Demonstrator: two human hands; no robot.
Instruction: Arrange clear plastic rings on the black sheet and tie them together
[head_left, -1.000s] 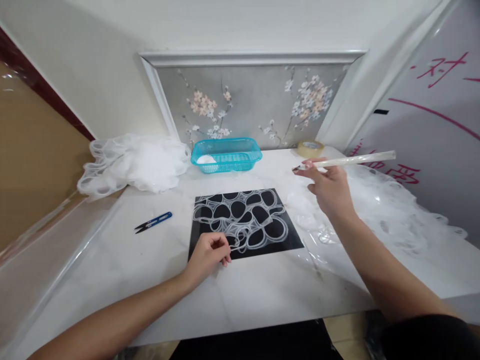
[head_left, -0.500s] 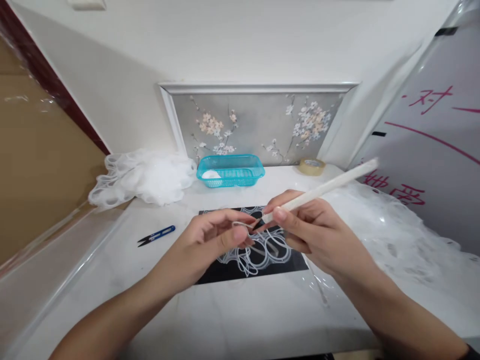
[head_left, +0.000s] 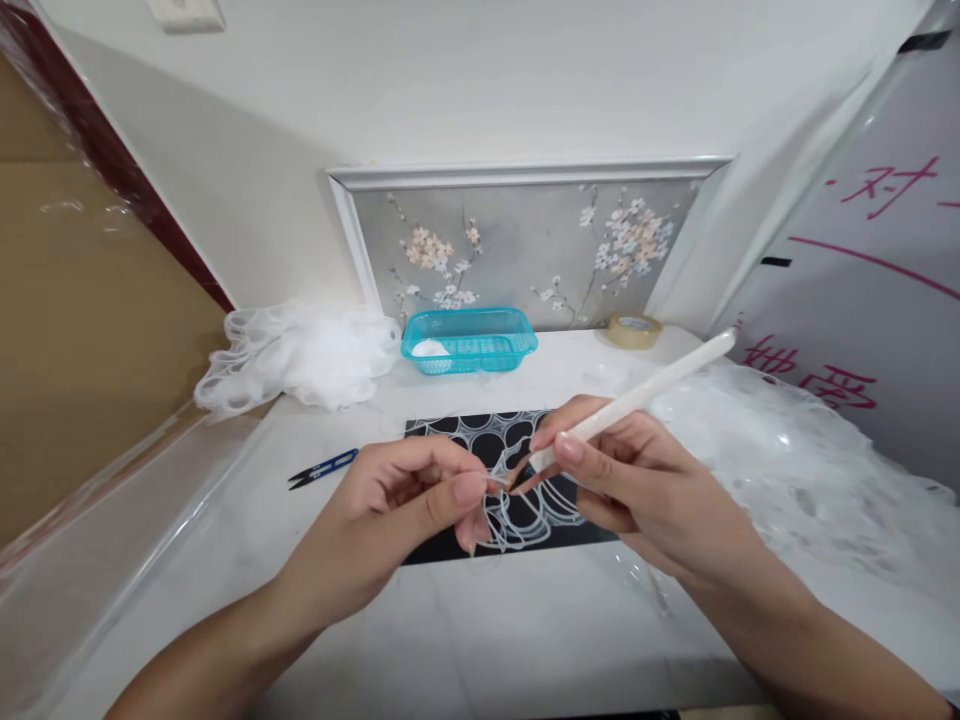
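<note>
Your left hand (head_left: 397, 515) pinches a white cord (head_left: 496, 481) above the black sheet (head_left: 439, 548); your right hand (head_left: 637, 475) grips a white stick (head_left: 637, 400) close by. Both partly block your view of the sheet; snips (head_left: 324, 468) lie left, a basket (head_left: 470, 355) and tape (head_left: 634, 333) behind, netting (head_left: 817, 460) right.

single head-worn cam, looks forward and down from above the near side of the white table (head_left: 480, 625), wide field, left hand (head_left: 397, 495) and right hand (head_left: 649, 480) close in at mid-frame, forearms (head_left: 232, 630) entering from below, floral panel (head_left: 510, 245) farther off, roughly square-on
</note>
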